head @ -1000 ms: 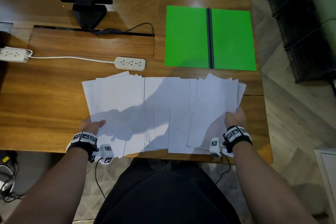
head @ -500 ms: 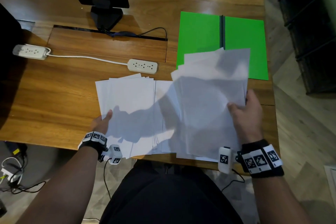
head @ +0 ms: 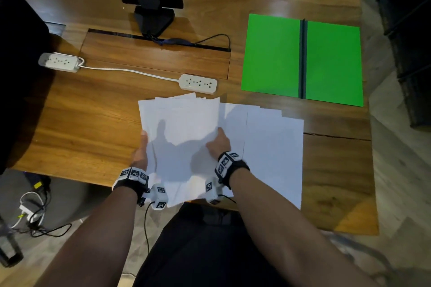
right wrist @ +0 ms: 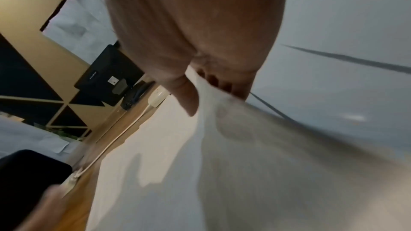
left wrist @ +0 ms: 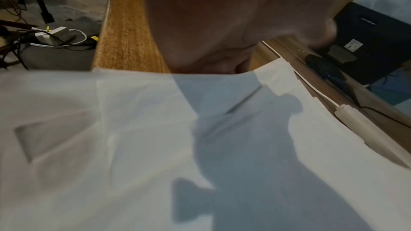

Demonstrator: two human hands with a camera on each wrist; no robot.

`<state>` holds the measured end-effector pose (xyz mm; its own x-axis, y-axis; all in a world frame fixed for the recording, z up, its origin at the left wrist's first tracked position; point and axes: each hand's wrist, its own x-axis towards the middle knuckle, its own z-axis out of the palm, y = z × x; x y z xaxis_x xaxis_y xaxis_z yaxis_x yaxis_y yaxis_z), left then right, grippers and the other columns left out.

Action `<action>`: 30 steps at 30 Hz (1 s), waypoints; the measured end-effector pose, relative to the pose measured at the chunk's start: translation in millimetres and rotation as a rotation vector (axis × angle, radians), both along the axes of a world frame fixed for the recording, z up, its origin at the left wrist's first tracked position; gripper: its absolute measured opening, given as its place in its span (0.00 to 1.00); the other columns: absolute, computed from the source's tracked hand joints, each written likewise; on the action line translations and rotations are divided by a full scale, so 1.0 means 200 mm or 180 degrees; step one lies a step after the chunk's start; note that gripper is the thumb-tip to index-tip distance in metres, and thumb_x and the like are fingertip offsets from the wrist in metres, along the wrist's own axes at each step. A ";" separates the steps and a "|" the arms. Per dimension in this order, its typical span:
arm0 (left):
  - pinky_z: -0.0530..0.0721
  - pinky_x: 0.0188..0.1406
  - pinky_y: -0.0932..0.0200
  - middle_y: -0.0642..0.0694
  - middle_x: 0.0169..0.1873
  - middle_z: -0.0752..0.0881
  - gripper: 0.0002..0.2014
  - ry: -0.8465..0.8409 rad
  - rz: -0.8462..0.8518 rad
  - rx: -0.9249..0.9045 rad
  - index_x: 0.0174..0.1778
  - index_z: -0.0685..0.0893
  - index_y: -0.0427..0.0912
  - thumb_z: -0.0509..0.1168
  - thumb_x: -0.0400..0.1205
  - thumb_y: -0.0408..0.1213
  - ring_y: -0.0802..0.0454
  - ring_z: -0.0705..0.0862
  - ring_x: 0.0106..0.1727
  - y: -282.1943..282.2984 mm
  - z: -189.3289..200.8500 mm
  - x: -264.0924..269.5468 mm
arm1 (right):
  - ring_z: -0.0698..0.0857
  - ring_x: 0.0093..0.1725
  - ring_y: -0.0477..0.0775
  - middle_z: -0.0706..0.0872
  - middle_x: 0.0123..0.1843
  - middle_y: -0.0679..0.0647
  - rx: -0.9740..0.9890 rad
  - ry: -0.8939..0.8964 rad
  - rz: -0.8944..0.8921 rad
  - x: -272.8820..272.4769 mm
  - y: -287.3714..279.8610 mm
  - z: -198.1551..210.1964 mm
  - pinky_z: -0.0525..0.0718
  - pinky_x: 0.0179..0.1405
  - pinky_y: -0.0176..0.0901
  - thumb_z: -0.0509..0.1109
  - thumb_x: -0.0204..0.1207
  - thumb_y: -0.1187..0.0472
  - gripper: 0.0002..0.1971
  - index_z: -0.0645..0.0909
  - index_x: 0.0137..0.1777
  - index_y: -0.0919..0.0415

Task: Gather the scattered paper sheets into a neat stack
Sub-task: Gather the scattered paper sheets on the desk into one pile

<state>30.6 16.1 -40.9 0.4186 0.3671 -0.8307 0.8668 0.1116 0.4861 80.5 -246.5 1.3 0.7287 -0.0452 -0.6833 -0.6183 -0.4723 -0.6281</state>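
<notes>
A loose pile of white paper sheets [head: 182, 133] lies near the front edge of the wooden desk [head: 81, 123], its top corners fanned out. My left hand [head: 141, 154] holds the pile's left edge, thumb on top, and in the left wrist view the fingers of that hand [left wrist: 211, 32] go under the paper sheets [left wrist: 222, 147]. My right hand [head: 218, 144] pinches the pile's right edge; in the right wrist view this hand [right wrist: 200, 55] has its thumb on top of the sheets [right wrist: 177, 164]. More sheets [head: 272, 154] lie flat to the right, overlapping.
An open green folder [head: 272, 58] lies at the back right. A white power strip [head: 198, 83] sits just behind the pile, its cable running to a second strip [head: 58, 62] at the left. A black monitor stand [head: 154, 18] is at the back.
My right hand has carried a bundle of sheets from the right side leftward and down onto the left pile. My left hand has stayed at the left edge, sliding slightly forward.
</notes>
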 end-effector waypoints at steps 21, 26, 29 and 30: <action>0.77 0.58 0.49 0.33 0.69 0.84 0.23 -0.0214 -0.0312 0.0781 0.72 0.80 0.29 0.72 0.83 0.35 0.30 0.82 0.69 -0.17 0.13 0.02 | 0.72 0.78 0.70 0.70 0.79 0.66 -0.2102 0.0758 -0.1173 -0.23 -0.75 -0.13 0.76 0.73 0.68 0.86 0.61 0.42 0.52 0.65 0.78 0.66; 0.76 0.56 0.51 0.33 0.69 0.83 0.23 -0.0305 -0.0155 0.0630 0.73 0.80 0.29 0.71 0.83 0.33 0.31 0.82 0.69 -0.20 0.17 0.01 | 0.72 0.74 0.66 0.70 0.76 0.63 -0.2130 0.0771 -0.1016 -0.17 -0.55 -0.10 0.77 0.68 0.64 0.85 0.63 0.45 0.45 0.69 0.74 0.64; 0.77 0.56 0.50 0.34 0.66 0.84 0.23 -0.0337 -0.0150 0.0635 0.73 0.80 0.30 0.72 0.83 0.34 0.33 0.83 0.64 -0.19 0.15 0.01 | 0.74 0.72 0.64 0.69 0.75 0.62 -0.1953 0.0772 -0.1097 -0.14 -0.51 -0.09 0.81 0.64 0.59 0.85 0.65 0.51 0.42 0.68 0.74 0.65; 0.77 0.56 0.50 0.35 0.64 0.84 0.23 -0.0344 -0.0156 0.0651 0.73 0.80 0.30 0.72 0.83 0.35 0.35 0.83 0.62 -0.19 0.15 0.01 | 0.75 0.72 0.64 0.69 0.74 0.62 -0.1889 0.0761 -0.1152 -0.13 -0.51 -0.09 0.81 0.64 0.59 0.85 0.65 0.52 0.42 0.68 0.74 0.65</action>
<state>31.7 -21.4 -11.4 0.5224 0.5002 -0.6906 0.8104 -0.0396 0.5845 53.6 -348.7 -16.6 0.4322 -0.6665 -0.6075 -0.8881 -0.4313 -0.1587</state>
